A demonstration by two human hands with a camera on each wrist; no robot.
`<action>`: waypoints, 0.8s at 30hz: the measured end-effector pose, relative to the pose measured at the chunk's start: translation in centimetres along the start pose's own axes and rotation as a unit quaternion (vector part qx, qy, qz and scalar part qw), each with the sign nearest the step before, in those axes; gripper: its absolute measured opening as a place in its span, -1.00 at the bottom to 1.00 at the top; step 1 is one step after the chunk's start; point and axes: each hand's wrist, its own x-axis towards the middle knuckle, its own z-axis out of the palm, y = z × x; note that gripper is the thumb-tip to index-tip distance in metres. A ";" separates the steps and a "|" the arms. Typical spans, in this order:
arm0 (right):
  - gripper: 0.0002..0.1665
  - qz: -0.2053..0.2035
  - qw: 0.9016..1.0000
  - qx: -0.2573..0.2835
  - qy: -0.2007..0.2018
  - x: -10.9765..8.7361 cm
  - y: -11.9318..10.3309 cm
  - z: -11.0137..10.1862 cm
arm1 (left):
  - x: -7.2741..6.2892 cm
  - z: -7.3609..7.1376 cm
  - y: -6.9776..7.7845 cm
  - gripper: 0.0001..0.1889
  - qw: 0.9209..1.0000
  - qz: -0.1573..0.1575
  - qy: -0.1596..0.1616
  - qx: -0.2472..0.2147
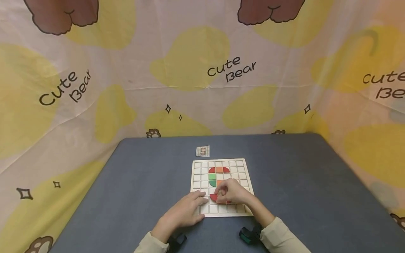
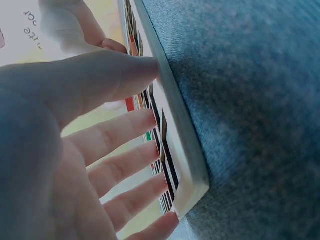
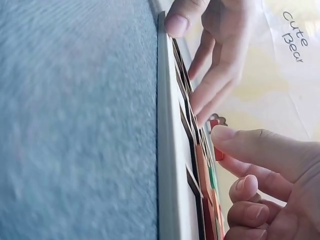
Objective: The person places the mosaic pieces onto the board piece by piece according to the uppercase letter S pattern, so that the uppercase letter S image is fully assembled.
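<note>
A white gridded board (image 1: 196, 164) lies on the table with colored tiles set in its cells. My left hand (image 1: 186, 211) rests on its left front part with fingers spread and straight; in the left wrist view the thumb (image 2: 135, 75) touches the board's edge. Over the grid, my right hand (image 1: 233, 191) pinches a red rounded tile (image 3: 218, 150) between thumb and index finger. Red, orange and green tiles form a curve at the upper middle, including a light green square (image 1: 212, 176) and a dark green rounded tile (image 1: 212, 183). The right hand partly hides the lower tiles.
Behind the board lies a small card (image 1: 203, 151) with a gridded, colored figure. The dark blue-grey table (image 1: 152, 168) meets a printed cloth backdrop (image 1: 190, 63) at the back and sides. Near the front, a black device (image 1: 248, 235) shows by the right wrist.
</note>
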 end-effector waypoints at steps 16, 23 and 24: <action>-0.84 0.012 0.999 -0.036 0.020 0.1 -0.2 0.8 | 0.2 0.0 0.0 -0.56 1.000 0.004 0.005 0.012; -0.83 0.017 0.999 -0.038 0.017 0.2 -0.4 0.8 | 0.1 0.0 0.0 -0.56 1.000 0.002 0.004 0.010; -0.83 0.018 0.999 -0.040 0.017 0.2 -0.4 0.8 | 0.1 0.0 0.0 -0.56 1.000 0.001 0.003 0.010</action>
